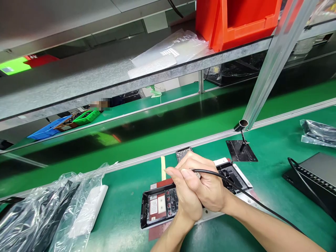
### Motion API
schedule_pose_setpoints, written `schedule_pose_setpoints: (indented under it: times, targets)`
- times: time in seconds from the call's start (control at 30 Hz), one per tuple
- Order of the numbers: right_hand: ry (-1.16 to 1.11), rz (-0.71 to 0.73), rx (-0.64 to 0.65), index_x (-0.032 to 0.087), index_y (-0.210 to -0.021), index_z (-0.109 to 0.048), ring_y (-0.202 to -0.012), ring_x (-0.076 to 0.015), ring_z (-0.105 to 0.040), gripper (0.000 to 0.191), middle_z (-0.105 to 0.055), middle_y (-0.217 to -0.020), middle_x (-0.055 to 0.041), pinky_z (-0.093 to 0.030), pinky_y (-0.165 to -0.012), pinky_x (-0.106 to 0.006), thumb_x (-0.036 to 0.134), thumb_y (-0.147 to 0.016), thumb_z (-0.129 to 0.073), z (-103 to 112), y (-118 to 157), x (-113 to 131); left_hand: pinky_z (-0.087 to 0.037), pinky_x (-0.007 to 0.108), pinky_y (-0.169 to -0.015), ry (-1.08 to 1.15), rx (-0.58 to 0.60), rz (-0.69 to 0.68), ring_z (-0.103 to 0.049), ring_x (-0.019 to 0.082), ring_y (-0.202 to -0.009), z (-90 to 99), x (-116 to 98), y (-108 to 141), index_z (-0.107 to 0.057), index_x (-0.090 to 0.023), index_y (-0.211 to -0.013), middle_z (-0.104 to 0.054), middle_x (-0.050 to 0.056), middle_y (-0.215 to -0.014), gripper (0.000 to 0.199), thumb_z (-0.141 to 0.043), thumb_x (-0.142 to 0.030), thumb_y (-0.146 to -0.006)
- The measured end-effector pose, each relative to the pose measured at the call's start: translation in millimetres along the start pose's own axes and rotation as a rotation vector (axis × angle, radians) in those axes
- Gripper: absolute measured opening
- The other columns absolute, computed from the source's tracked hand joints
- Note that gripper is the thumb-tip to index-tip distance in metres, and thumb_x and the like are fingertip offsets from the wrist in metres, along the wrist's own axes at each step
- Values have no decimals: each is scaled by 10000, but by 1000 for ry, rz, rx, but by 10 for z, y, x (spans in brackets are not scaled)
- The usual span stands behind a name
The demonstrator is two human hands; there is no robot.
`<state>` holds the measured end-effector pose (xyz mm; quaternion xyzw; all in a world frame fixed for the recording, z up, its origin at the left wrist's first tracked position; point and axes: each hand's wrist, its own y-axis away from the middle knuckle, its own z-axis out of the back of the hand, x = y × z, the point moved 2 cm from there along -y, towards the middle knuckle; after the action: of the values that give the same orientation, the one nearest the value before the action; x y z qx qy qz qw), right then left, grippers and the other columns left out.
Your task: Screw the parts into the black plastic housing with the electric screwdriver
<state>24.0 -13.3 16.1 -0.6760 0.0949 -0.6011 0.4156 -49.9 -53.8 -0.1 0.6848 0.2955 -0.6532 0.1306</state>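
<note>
My left hand [187, 199] and my right hand [210, 185] are clasped together above a black plastic housing [154, 224]. A black cable [252, 197] runs from the lower right to a metal connector end [195, 172], around which the fingers of my right hand are closed. The left fingers press against the right hand; what they hold, if anything, is hidden. Under the hands, the housing lies open side up, with a white label and a row of round holes at its left end. Its middle is covered by my hands.
Behind the hands sits a small tray of screws [183, 152] beside a yellow strip [163, 168]. A black stand [242, 150] is at the back right, a black device [315, 175] far right. Bagged parts [39, 210] lie left. A metal shelf [105, 77] with a red bin [249, 35] hangs overhead.
</note>
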Motion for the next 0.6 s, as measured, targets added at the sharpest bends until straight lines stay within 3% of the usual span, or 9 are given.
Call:
schedule_pose_setpoints:
  times: [0.4,0.6]
  targets:
    - [4,5,-24,187,-767,-654,-776,-160,-605,343,-685,-840,-33,-508,-719,-333,268,-1069,-514,-11,-4,-2,-513,338,-655,2,43,3,-575,181,-643,4,3,10,-594,-225,-686,-618,15,-697,784,-280,-906,-916]
    - [-2,3,-21,187,-755,-635,-769,-159,-597,338,-674,-828,-31,-502,-720,-334,263,-1063,-517,-16,-4,-1,-513,344,-710,17,40,4,-616,196,-710,-1,21,-11,-626,-227,-716,-666,28,-758,782,-296,-909,-911]
